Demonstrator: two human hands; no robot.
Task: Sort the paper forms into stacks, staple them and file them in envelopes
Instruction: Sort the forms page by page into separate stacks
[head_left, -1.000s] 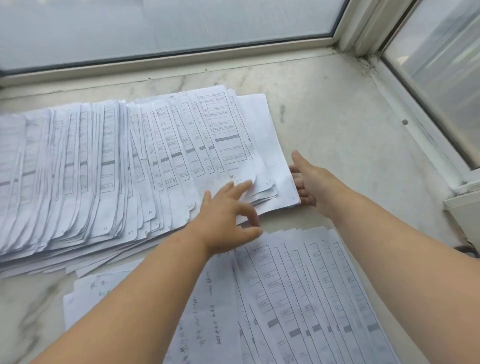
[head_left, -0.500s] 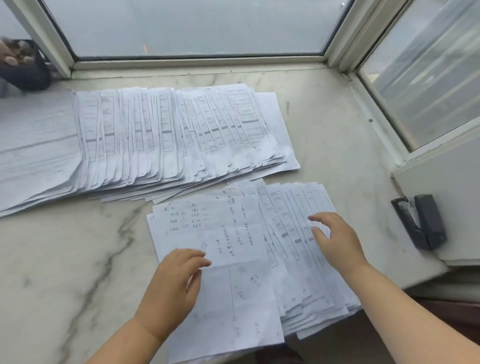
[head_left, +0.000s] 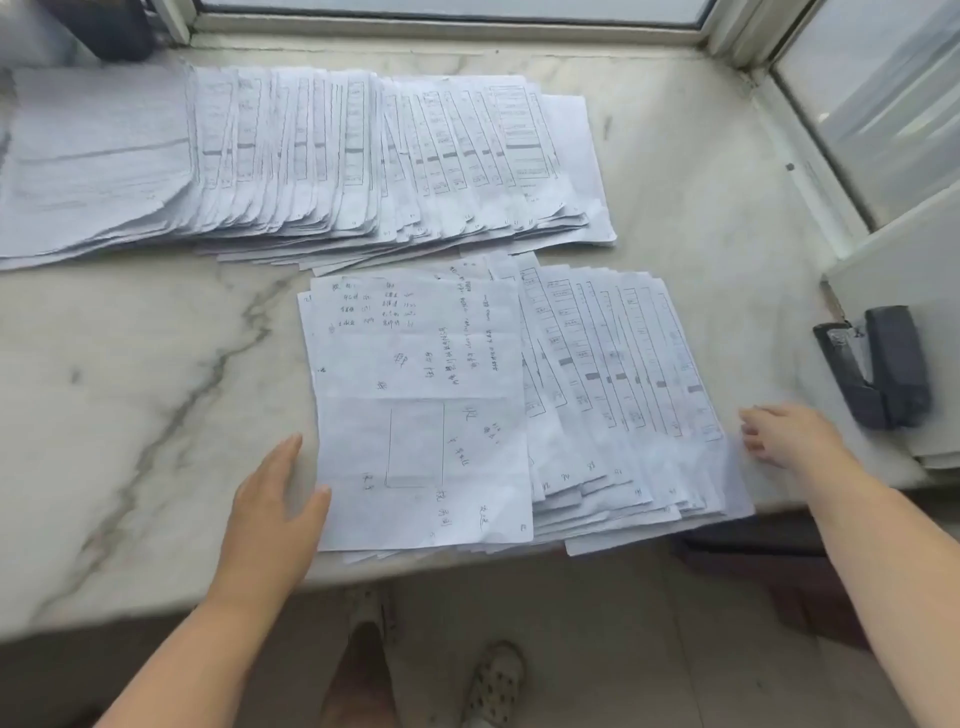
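Marble sill (head_left: 130, 415): near fan of forms (head_left: 597, 415) overhangs the front edge. Left hand (head_left: 275, 499) and right hand (head_left: 789, 436) flank it, fingers straight, gripping nothing. Uneven squeeze likely dumps sheets floorward.

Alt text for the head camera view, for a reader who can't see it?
A person's left hand and right hand flank a near fan of paper forms on a marble ledge. A longer fan lies behind; a black stapler sits right.
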